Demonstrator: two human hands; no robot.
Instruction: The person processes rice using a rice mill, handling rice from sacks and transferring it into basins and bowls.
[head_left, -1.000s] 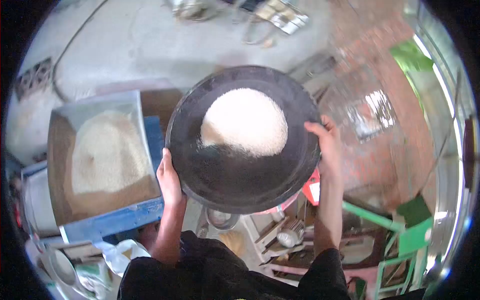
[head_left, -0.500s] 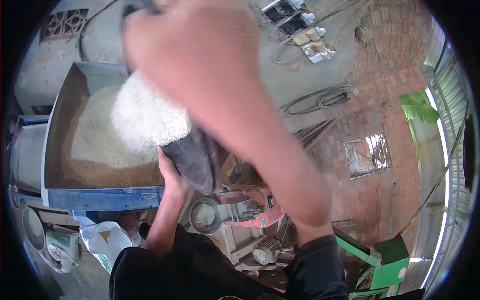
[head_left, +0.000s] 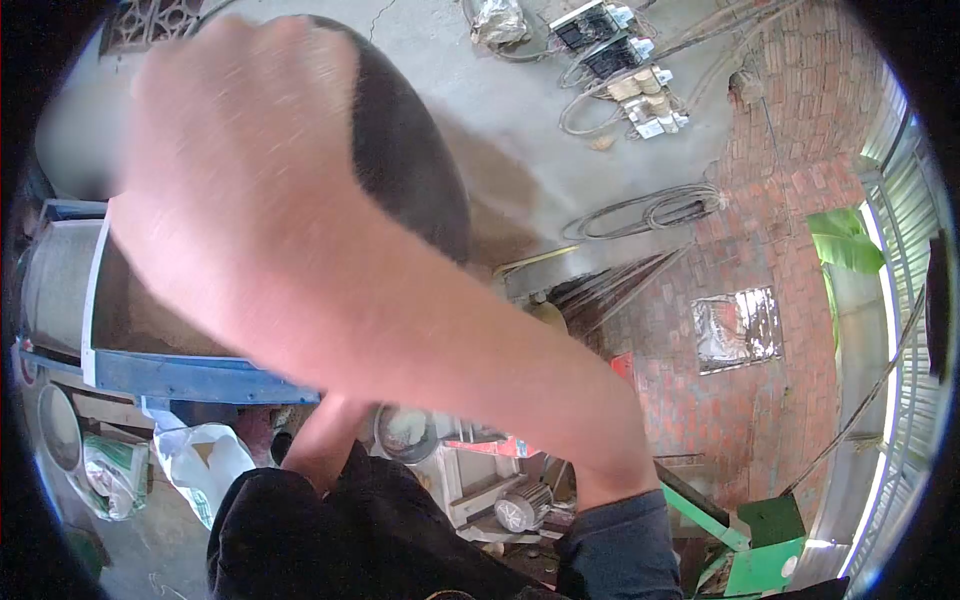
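Close to the camera, my right hand (head_left: 245, 130) is closed around the rim of a black basin (head_left: 412, 150), which stands tipped up on its side. My right forearm crosses the view and covers much of the basin and of the blue-framed hopper (head_left: 190, 378) below it. Brown wood-coloured inner wall shows at the hopper's left part; any grain in it is hidden. Of my left arm (head_left: 325, 440) only the forearm and wrist show, reaching up beneath the right arm. The left hand's fingers are hidden.
A round pan with white grain (head_left: 408, 432) stands below the forearm. An open white sack (head_left: 205, 465) and a bag (head_left: 115, 475) are at lower left. A motor (head_left: 522, 508) and a green machine (head_left: 765, 550) stand lower right. Switches and cables (head_left: 645, 100) hang on the wall.
My right hand has moved left and down, swinging the basin up on its side. The white grain pouring from it is out of sight now, and my left hand has become hidden behind my right arm.
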